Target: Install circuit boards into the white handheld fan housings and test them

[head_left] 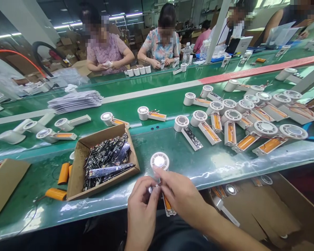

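Note:
A white handheld fan (159, 161) lies in front of me at the bench edge, its round head pointing away. Its handle is uncovered and shows an orange battery (167, 206) at the lower end. My right hand (179, 193) is closed over the neck of this fan, the fingertips pinched together. From the left side, my left hand (143, 202) meets it with thumb and fingers closed in a pinch. What lies between the left fingertips is too small and covered to make out. Left of my hands stands a cardboard box (75, 174) of black circuit boards (107, 157).
Several unclosed fans (206, 130) crowd the right of the bench, and more (54, 135) lie left. Loose orange batteries (55, 194) sit beside the box. A paper stack (74, 101) is farther back. Below right is a big carton (264, 212). People work opposite.

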`<state>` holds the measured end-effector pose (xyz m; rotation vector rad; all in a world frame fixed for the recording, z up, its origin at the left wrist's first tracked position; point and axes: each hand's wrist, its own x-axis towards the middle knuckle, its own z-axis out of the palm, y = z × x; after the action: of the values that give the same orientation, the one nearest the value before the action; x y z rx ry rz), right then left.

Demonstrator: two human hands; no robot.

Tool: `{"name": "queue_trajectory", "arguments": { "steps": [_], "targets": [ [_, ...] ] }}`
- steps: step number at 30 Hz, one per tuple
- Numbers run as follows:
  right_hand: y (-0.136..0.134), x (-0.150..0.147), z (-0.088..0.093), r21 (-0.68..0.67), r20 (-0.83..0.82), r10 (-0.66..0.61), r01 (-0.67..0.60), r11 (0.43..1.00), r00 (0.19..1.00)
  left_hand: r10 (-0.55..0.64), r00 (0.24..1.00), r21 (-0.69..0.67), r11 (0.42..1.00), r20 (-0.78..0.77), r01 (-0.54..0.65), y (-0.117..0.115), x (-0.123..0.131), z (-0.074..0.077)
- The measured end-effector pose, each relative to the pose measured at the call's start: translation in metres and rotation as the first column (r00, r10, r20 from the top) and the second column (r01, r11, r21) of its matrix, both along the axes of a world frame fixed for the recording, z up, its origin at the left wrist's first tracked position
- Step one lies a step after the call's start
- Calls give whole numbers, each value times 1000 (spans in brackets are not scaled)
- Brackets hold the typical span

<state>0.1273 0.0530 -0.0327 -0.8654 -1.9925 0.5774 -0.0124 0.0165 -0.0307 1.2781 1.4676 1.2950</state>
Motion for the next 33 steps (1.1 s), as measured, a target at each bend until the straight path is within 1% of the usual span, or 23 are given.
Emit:
{"name": "queue_trajectory", "arguments": {
  "steps": [1,2,4,5,6,7,8,9,10,11,13,14,16,18,20,21,23,26,29,31,33],
  "targets": [
    [0,2,1,-121,-82,4,-14,993,997,-6,1000,-3,1000,25,6,1,-1,1],
    [1,3,2,-252,-178,-12,-34,967,984,-26,998,-10,1000,55,26,3,-2,2],
    [2,4,2,-476,-342,-79,-100,874,936,-82,992,-36,996,99,86,4,-4,4],
    [3,4,1,-542,-387,-111,-129,830,916,-102,989,-52,993,104,108,5,-5,4],
    [4,4,1,-573,-399,-125,-140,807,909,-111,989,-68,991,98,117,5,-5,4],
    [4,3,1,-575,-373,-116,-131,808,920,-103,991,-82,991,84,110,5,-5,4],
    [5,3,1,-551,-311,-83,-109,828,947,-86,994,-90,992,62,92,5,-5,4],
    [6,3,2,-505,-215,-31,-84,859,976,-68,997,-89,993,35,71,5,-5,4],
    [7,4,4,-447,-95,23,-64,892,995,-58,998,-80,995,3,58,5,-5,4],
    [8,5,6,-389,33,74,-55,920,997,-60,998,-64,996,-33,58,6,-6,4],
    [10,7,12,-300,258,142,-61,952,956,-92,990,-14,996,-106,91,6,-6,5],
    [11,9,15,-263,333,157,-68,963,930,-111,985,6,994,-135,112,7,-6,6],
    [11,10,18,-174,389,141,-77,982,911,-118,980,23,992,-161,123,7,-5,6],
    [11,9,16,-60,313,66,-50,997,947,-83,987,1,996,-139,84,8,-4,5],
    [9,6,10,53,139,-35,28,998,990,-38,995,-57,998,-92,33,9,-2,4],
    [7,3,7,93,49,-71,67,993,996,-20,998,-86,996,-63,15,9,-2,3],
    [4,-2,-1,137,-74,-91,101,985,993,-3,1000,-139,990,5,4,10,-1,2],
    [0,-9,-9,153,-108,-80,96,984,991,-13,991,-196,980,137,40,11,-2,1],
    [-2,-12,-11,160,-133,-120,141,977,984,-32,968,-218,972,249,88,11,-4,-3],
    [0,-11,-10,153,-157,-137,161,975,978,-42,945,-211,971,323,115,10,-6,-6],
    [2,-9,-9,137,-154,-124,145,980,980,-16,904,-208,971,427,115,10,-6,-9]
  ]
}}
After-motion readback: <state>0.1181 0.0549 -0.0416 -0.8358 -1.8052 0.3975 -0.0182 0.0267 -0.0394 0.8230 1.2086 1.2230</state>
